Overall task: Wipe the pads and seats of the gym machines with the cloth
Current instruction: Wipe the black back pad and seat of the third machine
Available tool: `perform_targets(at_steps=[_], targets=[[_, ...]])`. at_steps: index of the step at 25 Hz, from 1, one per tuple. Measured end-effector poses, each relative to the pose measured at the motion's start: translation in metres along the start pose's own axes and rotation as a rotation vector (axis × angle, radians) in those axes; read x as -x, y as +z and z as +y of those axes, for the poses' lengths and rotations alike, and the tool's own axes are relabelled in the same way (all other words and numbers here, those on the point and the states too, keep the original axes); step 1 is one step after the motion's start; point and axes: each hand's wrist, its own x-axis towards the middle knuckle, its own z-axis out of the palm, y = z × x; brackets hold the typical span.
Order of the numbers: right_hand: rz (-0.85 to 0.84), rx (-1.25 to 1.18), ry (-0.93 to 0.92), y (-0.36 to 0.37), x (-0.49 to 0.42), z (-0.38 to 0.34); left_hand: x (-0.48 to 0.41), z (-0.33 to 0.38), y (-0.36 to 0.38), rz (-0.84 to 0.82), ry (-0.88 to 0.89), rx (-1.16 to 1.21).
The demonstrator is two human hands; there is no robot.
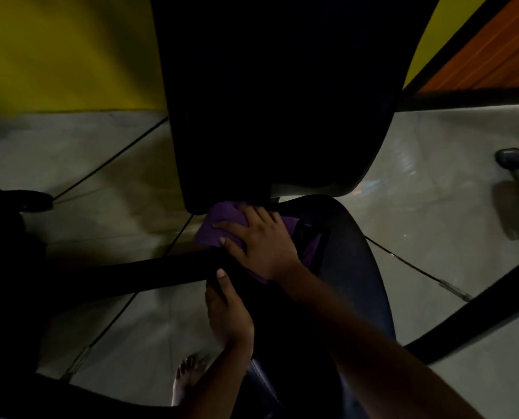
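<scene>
A purple cloth [219, 225] lies on the far end of a dark seat pad [352, 267], just below the bottom edge of a tall black back pad [267, 101]. My right hand [258, 240] presses flat on the cloth with fingers spread, reaching in from the lower right. My left hand [226, 313] grips the left edge of the seat pad, thumb on top. The scene is dim and the pads' surfaces are hard to make out.
A black frame bar [125, 272] runs left from the seat; another [476, 316] slants at the right. The floor is pale tile [433, 182] against a yellow wall [64, 49]. My bare foot [185, 379] stands beside the seat. A dark machine foot [512, 160] sits far right.
</scene>
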Motion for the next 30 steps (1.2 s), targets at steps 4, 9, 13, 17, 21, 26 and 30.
perform_targets(at_steps=[4, 9, 13, 17, 21, 26, 30], targets=[[0.045, 0.052, 0.144, -0.001, -0.011, 0.03, -0.002, -0.002, 0.001, -0.012, 0.031, -0.029], [0.082, 0.056, 0.366, -0.018, 0.013, 0.087, -0.002, -0.002, 0.0, -0.037, 0.044, -0.069], [0.1, 0.063, 0.626, -0.02, 0.047, 0.073, -0.002, -0.003, -0.001, -0.042, 0.041, -0.061], [0.204, 0.121, 0.701, -0.008, 0.075, 0.008, 0.007, 0.006, -0.003, -0.047, 0.013, -0.075], [0.184, 0.201, 0.562, -0.008, 0.122, -0.042, 0.007, 0.008, -0.009, -0.147, 0.0, -0.004], [0.156, 0.205, 0.468, -0.025, 0.168, -0.025, 0.031, 0.0, -0.038, -0.369, -0.056, 0.078], [0.211, 0.052, 0.817, -0.032, 0.172, -0.029, 0.061, -0.009, -0.059, -0.411, -0.001, 0.039]])
